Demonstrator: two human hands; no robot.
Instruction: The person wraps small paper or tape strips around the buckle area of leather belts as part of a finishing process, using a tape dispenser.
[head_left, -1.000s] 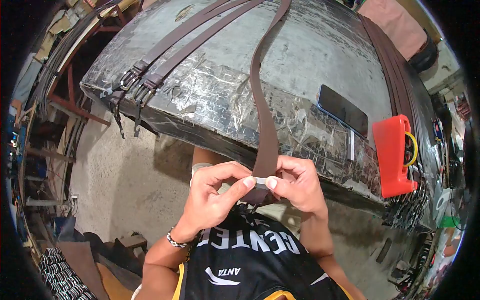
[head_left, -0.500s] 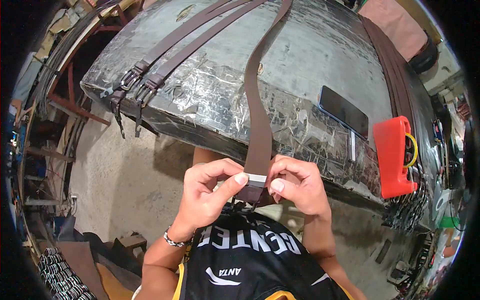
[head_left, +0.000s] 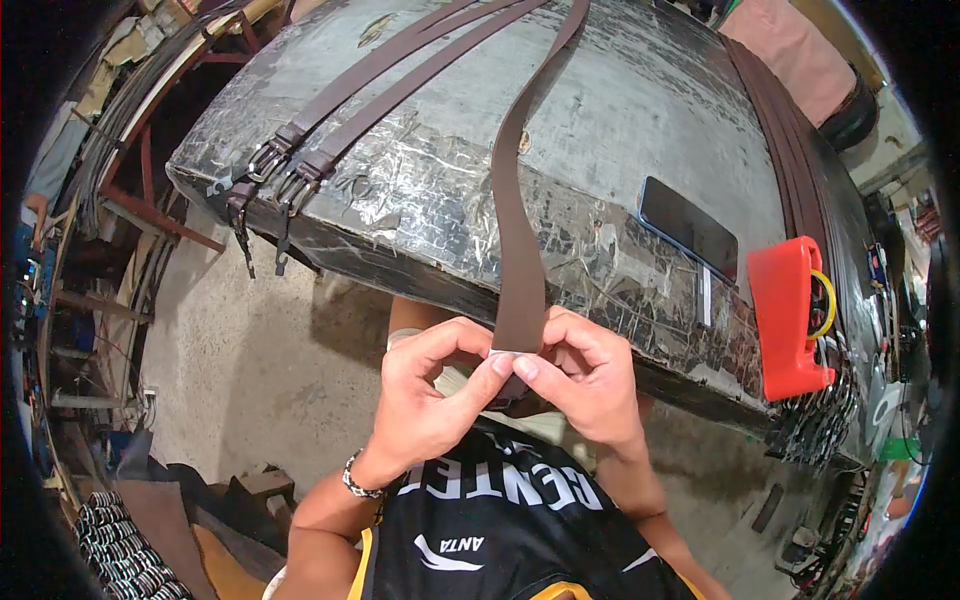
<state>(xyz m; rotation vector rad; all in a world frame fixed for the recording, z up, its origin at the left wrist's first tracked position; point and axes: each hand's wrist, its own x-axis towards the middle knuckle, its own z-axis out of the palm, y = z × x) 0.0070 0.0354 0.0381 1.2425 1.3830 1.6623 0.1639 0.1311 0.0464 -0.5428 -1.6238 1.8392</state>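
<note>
A long brown belt (head_left: 518, 230) runs down the table and over its near edge to my body. My left hand (head_left: 435, 390) pinches the belt's left edge, its thumb pressed on a small white strip (head_left: 500, 353) across the belt. From the right, my right hand (head_left: 588, 380) pinches the same spot, and the two thumb tips nearly meet. The thumbs cover most of the strip. Below them, the dark buckle end is largely hidden by my hands.
Two buckled belts (head_left: 360, 115) lie at the table's left, their ends over the edge. A phone (head_left: 688, 222) and a red plastic holder (head_left: 783, 315) with a yellow ring sit at the right. Several brown belts (head_left: 785, 150) hang beyond. The worn table (head_left: 420, 200) has a taped front edge.
My right thumb has moved left onto the white strip, beside my left thumb. More of the strip is covered now. The view has shifted slightly.
</note>
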